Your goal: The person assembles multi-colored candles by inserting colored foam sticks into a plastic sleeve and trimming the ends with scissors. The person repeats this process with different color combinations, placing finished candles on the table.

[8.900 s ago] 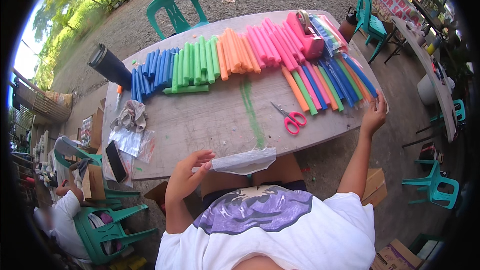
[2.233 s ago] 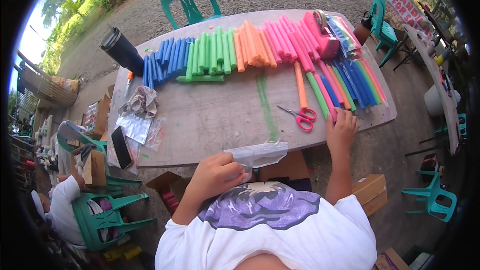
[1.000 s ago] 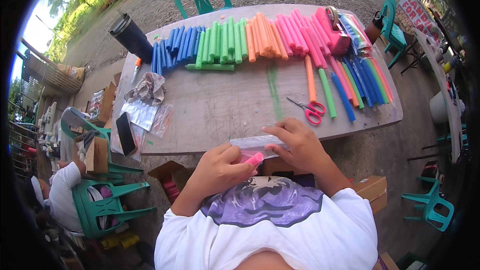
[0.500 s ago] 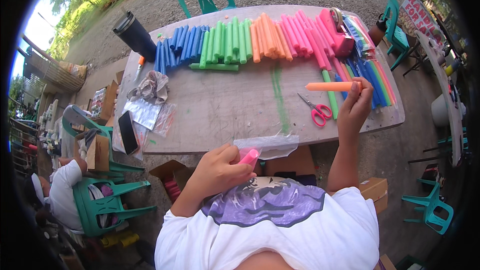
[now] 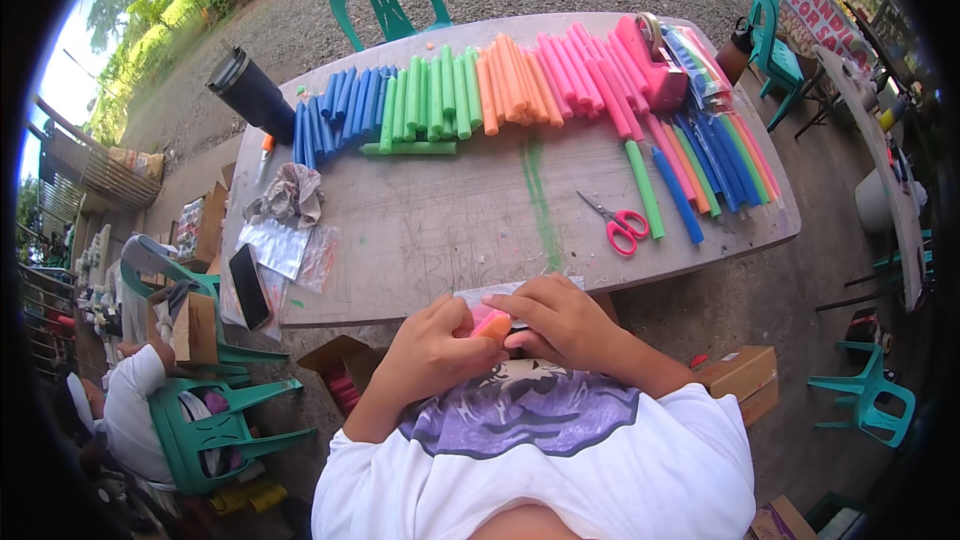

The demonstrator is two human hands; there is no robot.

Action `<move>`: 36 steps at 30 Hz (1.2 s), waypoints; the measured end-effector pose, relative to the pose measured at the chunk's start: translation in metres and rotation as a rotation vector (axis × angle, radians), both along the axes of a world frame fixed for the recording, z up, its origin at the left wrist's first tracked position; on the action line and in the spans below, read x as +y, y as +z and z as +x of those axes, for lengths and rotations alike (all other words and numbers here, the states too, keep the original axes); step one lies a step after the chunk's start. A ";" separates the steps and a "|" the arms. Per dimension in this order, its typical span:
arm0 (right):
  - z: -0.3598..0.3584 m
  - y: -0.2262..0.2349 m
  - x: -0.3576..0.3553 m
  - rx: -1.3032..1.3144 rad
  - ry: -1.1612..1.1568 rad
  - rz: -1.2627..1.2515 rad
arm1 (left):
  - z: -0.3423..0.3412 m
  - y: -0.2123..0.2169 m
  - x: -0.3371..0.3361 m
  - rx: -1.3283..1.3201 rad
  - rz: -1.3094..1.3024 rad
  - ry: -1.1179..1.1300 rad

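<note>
While I look down from the head view, both hands meet at the near edge of the tabletop (image 5: pixel 440 230).
Left hand (image 5: pixel 435 350): clenched on the pink and orange sticks (image 5: pixel 490 324), fingers curled round them from the left.
Right hand (image 5: pixel 555 315): closed over the same sticks and the clear bag (image 5: pixel 490 292), fingers pressing from above.
Sticks: just past the near edge, between my two hands, close to my chest; I cannot tell how many.
Bag: under the right fingers, one end lying on the tabletop edge.
Scissors (image 5: pixel 618 225): red-handled, flat on the tabletop, beyond the right hand, apart from it.
Far edge: blue, green, orange and pink sticks in rows (image 5: pixel 470 90).
Left side: black tumbler (image 5: pixel 250 95), crumpled wrap (image 5: pixel 290 195), phone (image 5: pixel 248 285).
</note>
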State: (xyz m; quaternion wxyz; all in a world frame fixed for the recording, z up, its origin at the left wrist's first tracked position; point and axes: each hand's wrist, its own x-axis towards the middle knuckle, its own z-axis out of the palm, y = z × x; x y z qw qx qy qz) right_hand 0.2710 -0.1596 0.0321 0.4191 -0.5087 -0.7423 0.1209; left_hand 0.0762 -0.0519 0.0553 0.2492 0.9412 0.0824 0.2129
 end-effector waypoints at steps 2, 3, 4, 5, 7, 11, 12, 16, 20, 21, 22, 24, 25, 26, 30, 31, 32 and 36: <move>0.022 -0.001 -0.002 -0.159 -0.347 0.001 | -0.002 0.002 -0.001 0.014 0.002 0.027; 0.042 -0.011 0.000 -0.228 -0.599 -0.006 | -0.004 0.001 -0.002 0.022 -0.002 0.035; 0.064 -0.026 -0.001 -0.300 -0.856 -0.013 | -0.004 0.000 -0.002 0.027 -0.007 0.038; 0.083 -0.037 -0.007 -0.375 -1.079 -0.142 | -0.004 -0.001 -0.002 0.029 -0.012 0.037; 0.106 -0.050 -0.020 -0.425 -1.291 -0.347 | -0.005 -0.004 -0.003 0.034 -0.076 0.059; 0.121 -0.046 -0.030 -0.299 -1.289 -0.414 | -0.004 -0.008 -0.002 0.011 -0.146 0.050; 0.122 -0.040 -0.031 -0.256 -1.301 -0.381 | -0.004 -0.007 -0.003 0.014 -0.148 0.049; 0.119 -0.017 -0.035 0.036 -1.278 0.113 | -0.006 -0.007 -0.004 0.025 -0.177 0.063; 0.096 -0.004 -0.035 0.261 -1.025 0.463 | -0.004 -0.005 -0.009 0.021 -0.206 0.089; 0.082 -0.001 -0.041 0.486 -0.841 0.392 | -0.005 -0.005 -0.008 0.035 -0.169 0.079; 0.070 0.004 -0.041 0.703 -0.650 0.321 | -0.004 -0.005 -0.006 0.049 -0.129 0.064; 0.048 0.002 -0.025 0.610 -0.502 0.325 | -0.004 -0.007 -0.006 0.065 -0.164 0.063; 0.042 0.000 -0.025 0.508 -0.415 0.271 | -0.005 -0.010 -0.008 0.066 -0.238 0.076; 0.033 0.000 -0.026 0.472 -0.351 0.211 | -0.005 -0.012 -0.009 0.068 -0.312 0.088; 0.008 0.002 -0.016 0.304 -0.067 0.029 | -0.002 0.005 -0.005 0.086 -0.112 -0.009; 0.007 0.009 -0.014 0.180 0.005 -0.020 | -0.002 0.003 -0.005 0.086 -0.100 -0.012; 0.008 0.013 -0.013 0.055 0.076 -0.069 | -0.002 0.002 -0.005 0.086 -0.088 -0.017; 0.044 0.007 -0.014 -0.201 -0.409 0.004 | -0.005 0.002 -0.007 0.062 -0.108 0.021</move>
